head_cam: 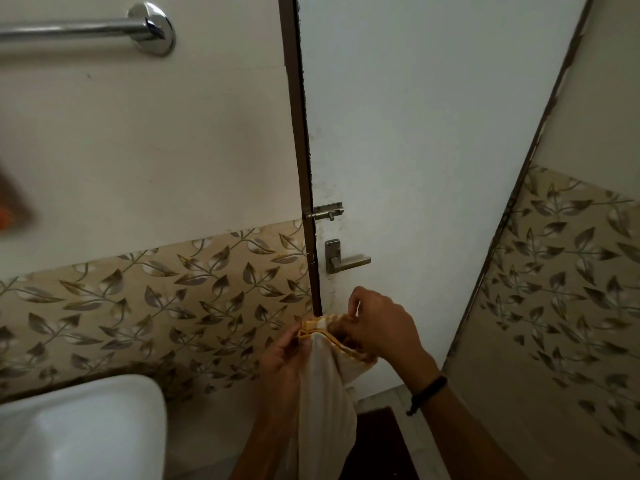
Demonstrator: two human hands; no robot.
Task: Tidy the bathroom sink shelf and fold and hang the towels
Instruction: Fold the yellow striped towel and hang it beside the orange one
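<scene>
A white towel (pixel 325 393) with a yellow-orange border hangs down in front of me, bunched at its top edge. My left hand (pixel 282 362) pinches the top edge from the left. My right hand (pixel 377 327) grips the same top edge from the right, a dark band on its wrist. The two hands sit close together near the door's lower part. A chrome towel bar (pixel 79 31) is fixed high on the wall at upper left, with nothing on it. The sink shelf is out of view.
A white sink (pixel 79 427) fills the lower left. A white door (pixel 415 133) with a bolt latch (pixel 325 213) and lever handle (pixel 346 259) stands straight ahead. Leaf-patterned tiles line both walls. A blurred brown-orange object (pixel 14 206) shows at the left edge.
</scene>
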